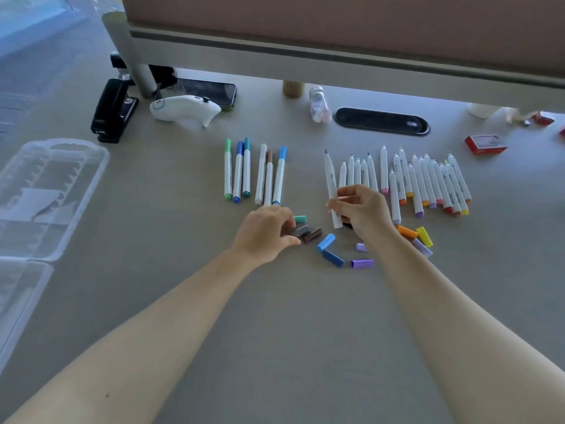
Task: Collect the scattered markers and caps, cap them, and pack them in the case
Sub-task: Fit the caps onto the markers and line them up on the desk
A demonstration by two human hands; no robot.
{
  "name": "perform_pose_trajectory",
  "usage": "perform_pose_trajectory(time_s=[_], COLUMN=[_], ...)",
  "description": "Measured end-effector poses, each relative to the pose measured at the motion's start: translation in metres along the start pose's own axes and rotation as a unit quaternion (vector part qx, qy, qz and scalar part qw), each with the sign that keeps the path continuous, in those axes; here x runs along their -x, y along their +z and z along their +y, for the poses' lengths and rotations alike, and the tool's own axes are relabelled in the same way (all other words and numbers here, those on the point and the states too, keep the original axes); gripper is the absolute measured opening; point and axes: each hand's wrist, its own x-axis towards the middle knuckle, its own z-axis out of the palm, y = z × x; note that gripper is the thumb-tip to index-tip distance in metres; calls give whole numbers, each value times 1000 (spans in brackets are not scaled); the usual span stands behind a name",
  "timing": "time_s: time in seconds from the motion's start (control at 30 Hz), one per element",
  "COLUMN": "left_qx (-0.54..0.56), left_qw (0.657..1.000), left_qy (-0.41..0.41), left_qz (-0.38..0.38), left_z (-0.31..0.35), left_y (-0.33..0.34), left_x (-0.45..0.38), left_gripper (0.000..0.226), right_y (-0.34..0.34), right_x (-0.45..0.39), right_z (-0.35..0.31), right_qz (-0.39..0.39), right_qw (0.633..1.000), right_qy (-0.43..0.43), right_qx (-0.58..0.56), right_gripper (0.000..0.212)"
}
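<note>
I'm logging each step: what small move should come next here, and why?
Probably the left hand picks up the grey cap at its fingertips and brings it to the uncapped marker held in the right hand, whose bare tip looks grey.

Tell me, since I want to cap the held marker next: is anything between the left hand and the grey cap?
Nothing visible. The left hand has its fingertips right at the grey cap, beside the brown cap. The right hand holds the marker uncapped.
</note>
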Motion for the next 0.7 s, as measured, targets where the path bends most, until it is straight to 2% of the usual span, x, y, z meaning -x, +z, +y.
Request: perform_pose_trajectory(time_s=[0.13,0.2,0.27,0.33,0.43,0.53,0.7], left_qx=[-38,-18,60,180,302,345,360], left_qw=[999,999,996,978,943,928,924], left_qy=[-13,-21,-47,-83,-110,-108,-91], left_qz=[21,32,54,63,82,88,95], left_z=[7,9,11,14,17,21,26], left_y=[4,4,1,-6,-16,-25,-33], left_x=[-3,-2,0,0,-1,-2,-2], left_gripper=[25,22,15,3,26,18,23], right_y=[-6,-9,-14,-19,-25,-30,-34], right_x=[8,9,9,9,10,11,14], right_z=[4,6,7,8,6,3,-4], right_qz=[-1,0,-1,-6,-12,-4,-1], right_qw=[999,999,997,994,991,989,977], right_qy=[-11,-13,-18,-29,-43,-56,-86], right_qx=[36,52,78,107,128,139,193], right_gripper=[21,25,27,23,16,18,20])
